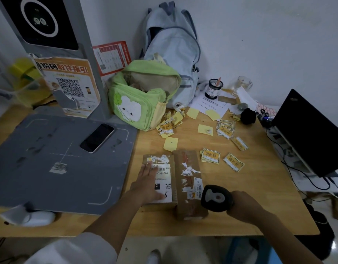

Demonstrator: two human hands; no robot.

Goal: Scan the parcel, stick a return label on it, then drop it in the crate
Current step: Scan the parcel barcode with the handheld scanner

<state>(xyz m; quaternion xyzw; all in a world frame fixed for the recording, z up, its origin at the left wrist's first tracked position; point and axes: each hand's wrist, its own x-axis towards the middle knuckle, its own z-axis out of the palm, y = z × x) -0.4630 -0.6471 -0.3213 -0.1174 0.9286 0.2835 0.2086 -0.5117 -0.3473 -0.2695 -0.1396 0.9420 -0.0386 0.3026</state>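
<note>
Two brown cardboard parcels lie side by side near the table's front edge. My left hand [148, 182] rests flat, fingers spread, on the left parcel [160, 201], over its white shipping label [163, 175]. The right parcel [189, 174] is longer and carries torn label scraps. My right hand [244, 205] grips a black handheld scanner [215, 198], its head pointing at the near end of the right parcel. Several yellow return labels [211, 155] lie scattered on the wood behind and right of the parcels. No crate is in view.
A grey scanning mat [40, 168] with a phone [97, 137] covers the table's left. A green bag [139, 100] and a pale blue backpack [172, 54] stand at the back. An open black laptop [309, 134] with cables sits at the right edge.
</note>
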